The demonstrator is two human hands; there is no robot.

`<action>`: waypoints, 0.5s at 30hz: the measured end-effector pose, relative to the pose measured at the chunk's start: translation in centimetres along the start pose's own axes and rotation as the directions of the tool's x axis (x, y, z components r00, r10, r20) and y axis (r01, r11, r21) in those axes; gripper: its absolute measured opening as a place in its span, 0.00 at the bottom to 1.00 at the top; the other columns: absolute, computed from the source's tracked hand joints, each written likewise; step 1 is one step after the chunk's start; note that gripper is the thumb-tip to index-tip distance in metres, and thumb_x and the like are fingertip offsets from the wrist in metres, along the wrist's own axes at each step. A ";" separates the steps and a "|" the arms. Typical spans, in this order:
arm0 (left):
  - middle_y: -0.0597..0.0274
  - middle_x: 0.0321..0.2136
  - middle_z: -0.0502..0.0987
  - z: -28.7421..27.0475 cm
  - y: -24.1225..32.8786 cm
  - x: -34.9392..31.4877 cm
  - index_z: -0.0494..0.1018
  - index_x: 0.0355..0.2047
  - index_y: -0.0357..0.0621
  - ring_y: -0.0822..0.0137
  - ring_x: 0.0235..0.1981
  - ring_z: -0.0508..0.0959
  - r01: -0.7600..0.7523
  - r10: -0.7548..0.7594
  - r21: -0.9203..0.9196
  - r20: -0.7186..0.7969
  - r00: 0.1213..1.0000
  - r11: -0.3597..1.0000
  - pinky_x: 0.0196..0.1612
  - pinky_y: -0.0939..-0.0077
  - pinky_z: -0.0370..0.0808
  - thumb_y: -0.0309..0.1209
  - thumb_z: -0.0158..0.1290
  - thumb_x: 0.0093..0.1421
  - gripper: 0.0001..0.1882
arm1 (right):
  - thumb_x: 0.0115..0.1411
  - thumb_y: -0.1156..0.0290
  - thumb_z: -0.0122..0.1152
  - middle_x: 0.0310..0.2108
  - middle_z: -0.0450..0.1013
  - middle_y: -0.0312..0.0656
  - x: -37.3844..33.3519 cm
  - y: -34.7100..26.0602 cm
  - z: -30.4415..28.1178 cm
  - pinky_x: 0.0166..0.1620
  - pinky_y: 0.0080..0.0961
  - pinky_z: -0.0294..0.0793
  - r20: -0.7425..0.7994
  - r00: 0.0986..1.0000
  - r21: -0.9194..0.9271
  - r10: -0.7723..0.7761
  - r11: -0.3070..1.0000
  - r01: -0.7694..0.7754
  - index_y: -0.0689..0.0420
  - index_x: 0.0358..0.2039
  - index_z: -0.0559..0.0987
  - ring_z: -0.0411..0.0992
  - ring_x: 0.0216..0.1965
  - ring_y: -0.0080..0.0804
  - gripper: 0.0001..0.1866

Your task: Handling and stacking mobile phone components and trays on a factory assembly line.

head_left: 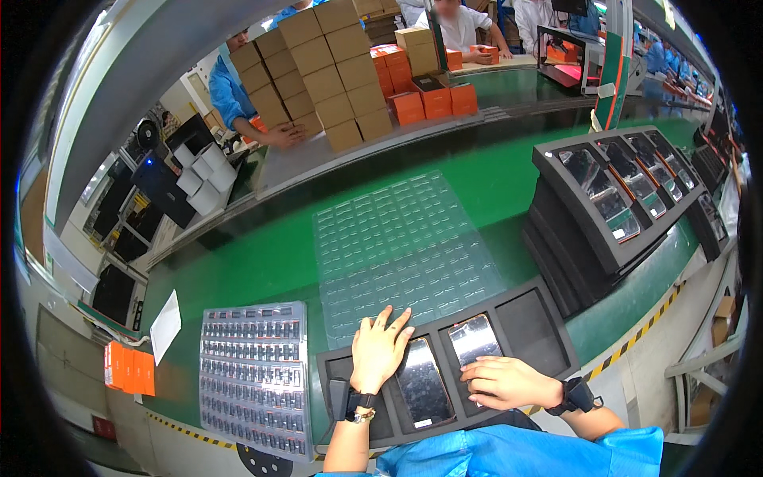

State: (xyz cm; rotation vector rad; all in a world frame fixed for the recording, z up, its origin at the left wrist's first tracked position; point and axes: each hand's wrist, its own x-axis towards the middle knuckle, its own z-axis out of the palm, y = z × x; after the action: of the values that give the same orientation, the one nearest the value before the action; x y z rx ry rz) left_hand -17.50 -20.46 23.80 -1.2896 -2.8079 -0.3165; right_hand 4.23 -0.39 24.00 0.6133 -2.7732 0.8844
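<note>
Black foam tray (528, 327) at the near edge of the green bench (238, 262), skewed so its right end sits farther from the wearer. Two smartphones lie in it, glass up, side by side in separate compartments. The left smartphone (425, 385) points its long axis away from the wearer, far end leaning a little left; a small white label marks its near end. The right smartphone (472, 334) lies roughly parallel, far end likewise tipped left, near half largely covered.

Left hand (378, 350): back upward, fingers spread and pointing away, set at the far left side of the left smartphone. Nothing pinched; contact between thumb and phone edge cannot be told. Right hand (509, 384): reaches in from the right, fingers slightly bent across the near half of the right smartphone. Whether it grips or only rests there, cannot tell. Black strap on each wrist.

Left of the foam tray: clear blister tray (304, 358) with rows of small dark parts. Beyond the hands: translucent celled plastic sheet (397, 230), flat on the bench. Right: stacked black foam trays (556, 262), the top one carrying more phones. Farther off, brown cartons (326, 75) stand piled beside orange boxes (409, 107).
</note>
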 end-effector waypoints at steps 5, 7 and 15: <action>0.59 0.65 0.70 -0.4 -0.7 -0.4 0.74 0.62 0.67 0.51 0.58 0.71 -0.009 0.011 -0.089 0.021 1.000 0.996 0.62 0.60 0.70 0.46 0.44 0.71 0.21 | 0.63 0.65 0.61 0.48 0.76 0.42 -0.3 -0.3 0.0 0.62 0.37 0.72 -0.041 0.999 0.001 -0.035 0.999 0.036 0.57 0.35 0.78 0.74 0.55 0.40 0.08; 0.58 0.65 0.69 -0.5 -0.7 -0.5 0.74 0.62 0.65 0.51 0.58 0.71 0.008 -0.004 -0.127 0.030 1.000 0.992 0.62 0.59 0.69 0.46 0.44 0.72 0.21 | 0.61 0.65 0.63 0.47 0.76 0.42 -0.5 -0.5 -0.3 0.60 0.40 0.73 -0.109 0.994 -0.074 -0.030 0.997 0.022 0.56 0.34 0.79 0.75 0.52 0.38 0.08; 0.51 0.65 0.68 -3.5 -0.6 -2.5 0.74 0.61 0.53 0.46 0.63 0.69 0.037 -0.033 -0.229 0.019 0.999 0.973 0.65 0.57 0.67 0.43 0.46 0.71 0.22 | 0.50 0.72 0.69 0.66 0.63 0.51 -5.1 -2.3 -12.0 0.71 0.57 0.49 -0.719 0.695 -0.565 0.007 0.576 -0.590 0.50 0.55 0.76 0.57 0.69 0.57 0.29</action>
State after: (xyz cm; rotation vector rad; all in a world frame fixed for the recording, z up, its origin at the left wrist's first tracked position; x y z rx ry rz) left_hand -16.50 -23.39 26.82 -1.2856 -2.8782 -0.6528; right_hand 10.19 6.63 33.45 -0.3484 -2.2388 -0.1611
